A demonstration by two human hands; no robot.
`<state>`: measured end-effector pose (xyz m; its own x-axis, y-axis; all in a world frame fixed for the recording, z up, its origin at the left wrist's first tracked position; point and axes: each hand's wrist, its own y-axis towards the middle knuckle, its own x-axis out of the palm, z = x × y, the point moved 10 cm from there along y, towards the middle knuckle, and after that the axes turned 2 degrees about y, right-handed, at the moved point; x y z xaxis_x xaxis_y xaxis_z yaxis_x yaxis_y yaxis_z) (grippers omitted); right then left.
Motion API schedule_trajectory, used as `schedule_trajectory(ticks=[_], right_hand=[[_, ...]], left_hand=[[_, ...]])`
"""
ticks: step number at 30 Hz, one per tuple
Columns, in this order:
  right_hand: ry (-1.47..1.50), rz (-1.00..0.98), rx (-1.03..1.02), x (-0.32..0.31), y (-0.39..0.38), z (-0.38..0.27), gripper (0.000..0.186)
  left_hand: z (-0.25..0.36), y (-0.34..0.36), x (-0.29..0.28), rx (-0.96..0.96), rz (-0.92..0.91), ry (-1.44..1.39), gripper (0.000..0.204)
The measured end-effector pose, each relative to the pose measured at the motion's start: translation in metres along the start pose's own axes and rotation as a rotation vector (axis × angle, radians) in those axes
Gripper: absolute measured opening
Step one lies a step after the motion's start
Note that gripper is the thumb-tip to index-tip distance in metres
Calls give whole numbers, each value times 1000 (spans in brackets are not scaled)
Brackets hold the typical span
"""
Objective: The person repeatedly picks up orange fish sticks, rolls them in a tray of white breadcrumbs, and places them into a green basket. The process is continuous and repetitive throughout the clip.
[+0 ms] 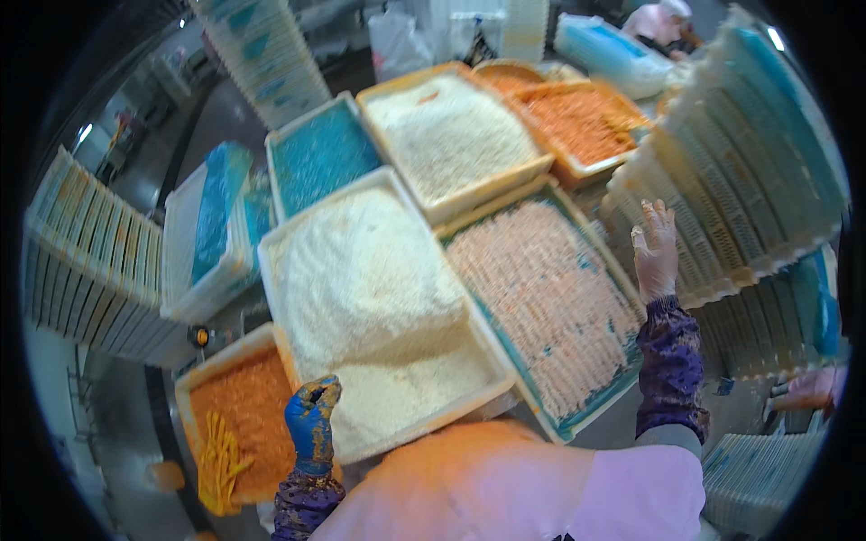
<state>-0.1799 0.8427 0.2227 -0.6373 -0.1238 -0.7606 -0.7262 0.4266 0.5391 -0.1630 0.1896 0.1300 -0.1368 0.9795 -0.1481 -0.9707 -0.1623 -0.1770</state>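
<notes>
My left hand (311, 426), in a blue glove caked with crumbs, is curled closed over the near left corner of a white bin (494, 365) heaped with pale crumbs (361, 261). What it holds, if anything, is hidden. Beside it sits a bin (187, 410) of orange wet mix (248, 410), with yellow finger-shaped pieces (219, 464) at its near side. My right hand (657, 252), in a thin pale glove, is raised with fingers apart, nearest the tall leaning tray stack (722, 171). Left of it, rows of crumb-coated pieces (541, 288) fill a blue-lined tray (622, 270).
Farther off are a second crumb bin (451, 135), a blue-lined tray (325, 153) and a bin of orange food (582, 122). Tray stacks stand at the left (99, 261) and back (262, 59). Another person (658, 22) is at the far right.
</notes>
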Motion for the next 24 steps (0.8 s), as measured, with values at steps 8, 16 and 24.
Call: schedule_trajectory(ticks=[8, 16, 24], right_hand=[[-409, 778, -297, -319, 100, -27, 46], [-733, 287, 311, -395, 233, 77, 43], [-688, 589, 159, -522, 202, 60, 48]], left_hand=[[21, 23, 94, 87, -205, -248, 13], [54, 5, 214, 155, -507, -230, 12], [67, -23, 262, 173, -659, -410, 18]])
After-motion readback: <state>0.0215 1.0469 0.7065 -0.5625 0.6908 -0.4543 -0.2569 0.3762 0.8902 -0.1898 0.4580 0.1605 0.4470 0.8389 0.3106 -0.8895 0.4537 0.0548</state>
